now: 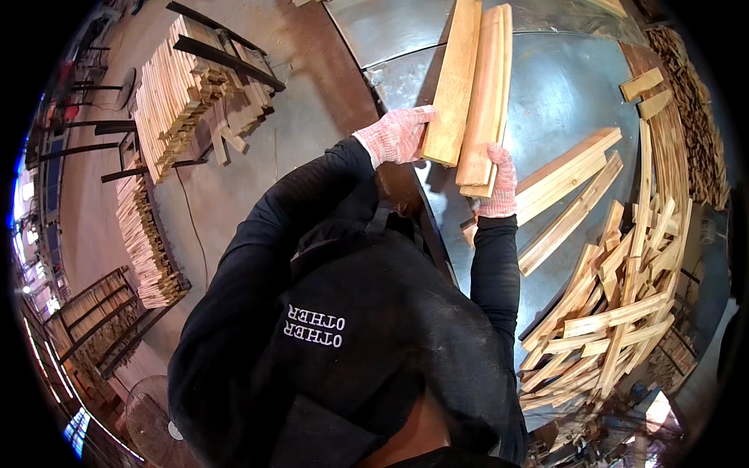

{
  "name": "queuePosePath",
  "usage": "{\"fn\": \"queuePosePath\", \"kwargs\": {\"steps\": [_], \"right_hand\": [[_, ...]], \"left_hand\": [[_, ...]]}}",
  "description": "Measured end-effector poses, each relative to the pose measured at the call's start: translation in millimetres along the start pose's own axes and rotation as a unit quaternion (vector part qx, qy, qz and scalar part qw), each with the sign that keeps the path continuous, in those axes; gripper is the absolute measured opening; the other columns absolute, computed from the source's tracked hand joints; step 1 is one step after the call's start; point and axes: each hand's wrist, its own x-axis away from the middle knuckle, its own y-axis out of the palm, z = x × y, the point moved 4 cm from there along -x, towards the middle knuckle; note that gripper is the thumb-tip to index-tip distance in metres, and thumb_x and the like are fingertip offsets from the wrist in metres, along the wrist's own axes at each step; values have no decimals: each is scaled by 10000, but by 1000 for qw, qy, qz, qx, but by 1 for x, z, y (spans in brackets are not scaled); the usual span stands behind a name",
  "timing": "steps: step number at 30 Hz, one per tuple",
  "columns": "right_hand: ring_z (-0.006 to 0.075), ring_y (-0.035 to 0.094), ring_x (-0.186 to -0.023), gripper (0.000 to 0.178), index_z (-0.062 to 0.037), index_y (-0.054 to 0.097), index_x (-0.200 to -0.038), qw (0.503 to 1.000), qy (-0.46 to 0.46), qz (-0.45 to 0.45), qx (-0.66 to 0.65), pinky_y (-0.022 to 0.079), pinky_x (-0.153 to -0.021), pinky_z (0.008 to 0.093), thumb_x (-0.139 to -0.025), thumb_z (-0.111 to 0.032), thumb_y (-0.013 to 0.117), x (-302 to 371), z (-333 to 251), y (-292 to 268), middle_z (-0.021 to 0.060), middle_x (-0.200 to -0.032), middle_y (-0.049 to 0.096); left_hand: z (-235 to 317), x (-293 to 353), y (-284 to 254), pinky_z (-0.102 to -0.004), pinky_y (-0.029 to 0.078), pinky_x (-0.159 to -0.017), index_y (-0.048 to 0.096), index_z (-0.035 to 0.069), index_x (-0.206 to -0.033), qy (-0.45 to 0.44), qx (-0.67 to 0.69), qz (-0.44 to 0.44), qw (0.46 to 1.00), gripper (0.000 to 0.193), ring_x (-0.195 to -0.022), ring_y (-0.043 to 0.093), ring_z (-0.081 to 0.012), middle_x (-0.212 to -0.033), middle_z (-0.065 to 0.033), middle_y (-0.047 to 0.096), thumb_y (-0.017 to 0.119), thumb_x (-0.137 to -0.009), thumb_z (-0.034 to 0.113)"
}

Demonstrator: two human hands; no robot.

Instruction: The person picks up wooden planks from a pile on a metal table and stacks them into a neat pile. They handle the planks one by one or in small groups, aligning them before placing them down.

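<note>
Both my hands wear pinkish-white knit gloves and work over a metal tabletop (550, 86). My left hand (396, 136) is closed on the near end of a wooden board (454, 86), gripping its left edge, with some fingers hidden beneath. Close beside it, my right hand (502, 181) is closed round the near right side of a couple of stacked wooden boards (485, 101). These boards lie almost parallel, angled away from me, with a narrow gap at their near ends. Just right of my right hand, several loose wooden strips (573, 175) rest on the metal.
A jumbled heap of wooden strips (616, 312) covers the table's right side. Short wood blocks (644, 84) sit at the far right. On the left, stacked boards (175, 101) stand on black metal racks (230, 62) above the floor. A fan (152, 417) is at lower left.
</note>
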Motion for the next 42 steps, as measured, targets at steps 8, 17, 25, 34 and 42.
{"fn": "queuePosePath", "kwargs": {"steps": [8, 17, 25, 34, 42], "right_hand": [[287, 619, -1060, 798, -21, 169, -1571, 780, -23, 212, 588, 496, -965, 395, -971, -327, 598, -46, 60, 89, 157, -1138, 637], [298, 627, -1001, 914, 7, 397, -1362, 963, -224, -42, 147, 507, -965, 470, -793, -626, 730, -83, 127, 306, 158, -1148, 575], [305, 548, -1226, 906, 3, 220, -1526, 846, -245, -261, 396, 442, -1057, 430, -887, -415, 708, -202, 234, 488, 197, -1399, 457], [230, 601, -1179, 600, -20, 393, -1490, 842, -65, -169, 508, 472, -1021, 365, -937, -80, 617, -194, 249, 398, 155, -1323, 588], [277, 614, -1158, 547, -43, 432, -1467, 765, -161, 118, 612, 470, -1016, 387, -973, -185, 621, -104, 164, 264, 182, -1272, 617]], "left_hand": [[16, 27, -30, -333, 531, -947, 474, 53, -1404, 269, -362, 25, 892, 476, -1110, 603, -189, -1227, -92, 618, 609, -1000, 266], [174, 227, -62, -349, 417, -1060, 301, 39, -1508, 381, -472, -66, 793, 900, -1288, 504, -258, -1362, -151, 526, 761, -751, 195], [272, 343, -189, -376, 479, -1007, 358, 9, -1453, 423, -368, 475, 678, 844, -1206, 585, -245, -1254, -205, 597, 814, -780, 235], [468, 389, -466, -444, 457, -1008, 404, -55, -1344, 241, -407, 757, 450, 732, -1198, 572, -418, -1299, -291, 573, 681, -856, 416], [535, 263, -542, -457, 467, -903, 599, 26, -1119, 120, -605, 629, 474, 363, -1050, 600, -326, -1100, -175, 644, 549, -929, 332]]}}
